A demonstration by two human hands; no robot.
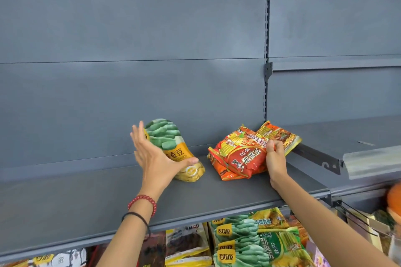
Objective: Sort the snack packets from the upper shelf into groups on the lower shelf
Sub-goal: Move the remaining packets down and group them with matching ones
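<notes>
Upper shelf [86, 201]: two lots of snack packets are sitting near its right end, apart from each other.

The green-and-yellow packet [171, 138] is standing on its yellow end about midway between the front edge and the back panel [130, 93]. Its long axis is tilting, with the green end pointing up and to the left towards the panel. The left hand [156, 158] is cupping it: fingers [138, 136] are lying straight and spread along its left side, and the thumb is stretching across its lower front.

The red packets [240, 154] are lying flat in an overlapping pile by the shelf's right edge, long axes slanting from front-left to back-right, lettering upside down to the camera. The right hand [275, 158] is pinching the pile's right side, fingers curled.

Green, yellow and brown packets [249, 238] are lying below the front edge.
</notes>
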